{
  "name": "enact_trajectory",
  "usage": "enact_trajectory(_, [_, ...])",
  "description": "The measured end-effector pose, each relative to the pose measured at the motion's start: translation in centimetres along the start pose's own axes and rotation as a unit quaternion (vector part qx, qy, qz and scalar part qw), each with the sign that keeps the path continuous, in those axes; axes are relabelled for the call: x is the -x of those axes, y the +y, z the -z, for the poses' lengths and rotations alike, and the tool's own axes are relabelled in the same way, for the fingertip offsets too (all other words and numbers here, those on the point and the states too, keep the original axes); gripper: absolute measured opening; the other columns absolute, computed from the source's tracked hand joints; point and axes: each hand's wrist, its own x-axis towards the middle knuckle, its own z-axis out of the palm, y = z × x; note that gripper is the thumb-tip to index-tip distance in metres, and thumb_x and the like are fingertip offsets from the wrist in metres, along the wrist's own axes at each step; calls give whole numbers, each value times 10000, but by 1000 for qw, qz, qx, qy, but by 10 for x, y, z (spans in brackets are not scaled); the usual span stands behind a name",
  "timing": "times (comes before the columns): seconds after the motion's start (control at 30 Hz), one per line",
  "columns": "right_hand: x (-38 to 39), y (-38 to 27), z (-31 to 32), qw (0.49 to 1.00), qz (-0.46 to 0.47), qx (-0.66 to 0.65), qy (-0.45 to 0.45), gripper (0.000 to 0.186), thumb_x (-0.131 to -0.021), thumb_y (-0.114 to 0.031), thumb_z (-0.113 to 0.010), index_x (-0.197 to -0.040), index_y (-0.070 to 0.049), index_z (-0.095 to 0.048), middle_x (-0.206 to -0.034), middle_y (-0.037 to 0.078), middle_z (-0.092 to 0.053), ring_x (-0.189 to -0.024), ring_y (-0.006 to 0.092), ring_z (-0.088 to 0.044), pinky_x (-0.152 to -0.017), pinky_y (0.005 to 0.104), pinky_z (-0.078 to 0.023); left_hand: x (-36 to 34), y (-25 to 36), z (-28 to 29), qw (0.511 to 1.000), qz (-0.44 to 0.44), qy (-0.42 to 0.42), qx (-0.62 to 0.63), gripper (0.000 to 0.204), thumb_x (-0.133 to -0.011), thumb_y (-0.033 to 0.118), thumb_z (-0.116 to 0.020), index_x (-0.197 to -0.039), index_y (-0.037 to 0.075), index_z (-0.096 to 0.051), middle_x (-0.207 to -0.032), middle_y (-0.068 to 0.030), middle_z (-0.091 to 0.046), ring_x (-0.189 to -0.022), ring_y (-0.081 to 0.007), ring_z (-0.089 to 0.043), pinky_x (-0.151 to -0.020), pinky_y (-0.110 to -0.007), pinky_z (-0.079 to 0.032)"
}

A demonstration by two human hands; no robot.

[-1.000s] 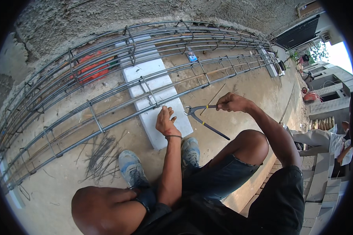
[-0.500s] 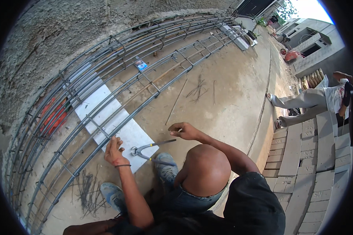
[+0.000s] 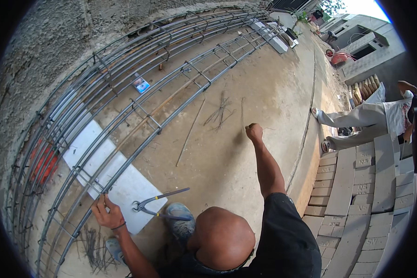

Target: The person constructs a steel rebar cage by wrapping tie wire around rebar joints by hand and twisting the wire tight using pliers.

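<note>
In the head view, a person sits low with knees bent beside a long cage of metal bars (image 3: 158, 131). The cage runs from the lower left up to the far top, next to a rough grey wall (image 3: 46, 55). The left hand (image 3: 107, 213) is at the near edge of the cage, with bent fingertips touching it where a crosspiece meets the near bar. The pictures do not show if those fingers pinch anything. A dark band (image 3: 119, 226) goes around that wrist.

The right hand (image 3: 254, 131) is far out in front, over the floor (image 3: 273, 88). Its fingers are curled in tight, right by the end of a thin wire (image 3: 243, 111). It is too small to tell if they pinch the wire. A little heap of wires (image 3: 221, 112) and a thin stick (image 3: 190, 134) lie to the left of that hand.

The pincers (image 3: 146, 204) rest with their round head on a white slab (image 3: 129, 185), and their two dark handles with yellow bands are spread apart. One handle sticks out past the slab, and the other points to a dusty shoe (image 3: 180, 220). A bigger bunch of wires (image 3: 96, 252) lies below the left hand.
</note>
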Motion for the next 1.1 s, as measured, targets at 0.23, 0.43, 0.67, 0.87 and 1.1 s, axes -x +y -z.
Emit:
enact_trajectory(0.23, [-25,-3,-36,998,2,60,-12,286,-777,-302,-670,-843,-25,-696,-883,207,-665,-871,367,-637,-760,429,-496,3,0,7,997,38,-61,8,130,-791,2,-669,-920,-6,-654,-822,-127,-560,-641,-223,-562,-504,-317,-430])
enact_trajectory(0.43, [-14,-25,-35,990,-72,-52,107,245,-776,-246,-655,-870,-23,-691,-881,216,-661,-868,369,-637,-765,417,-496,-12,25,26,992,90,-52,67,189,-812,36,-619,-997,4,-644,-841,-117,-562,-659,-197,-534,-514,-299,-388])
enact_trajectory(0.67, [133,-121,52,800,30,-593,-89,173,-882,-207,-637,-948,-47,-625,-948,58,-643,-831,137,-602,-713,273,-507,-62,96,14,907,223,-150,323,316,-853,172,-645,-1099,-24,-615,-1032,-163,-607,-855,-212,-599,-638,-277,-469])
enact_trajectory(0.87, [259,-182,95,697,246,-572,-356,134,-915,-136,-572,-890,-6,-545,-1053,179,-638,-956,193,-626,-823,347,-527,-109,173,-6,593,381,-262,659,551,-946,389,-499,-1245,-74,-479,-1220,-212,-532,-1141,-275,-530,-952,-363,-434])
enact_trajectory(1.1, [298,-196,120,678,249,-554,-414,163,-927,-155,-557,-940,-7,-489,-1052,205,-632,-920,210,-640,-840,335,-514,-129,165,25,388,411,-196,801,347,-964,283,-493,-1140,-8,-559,-730,-9,-517,-677,-109,-470,-728,-300,-440])
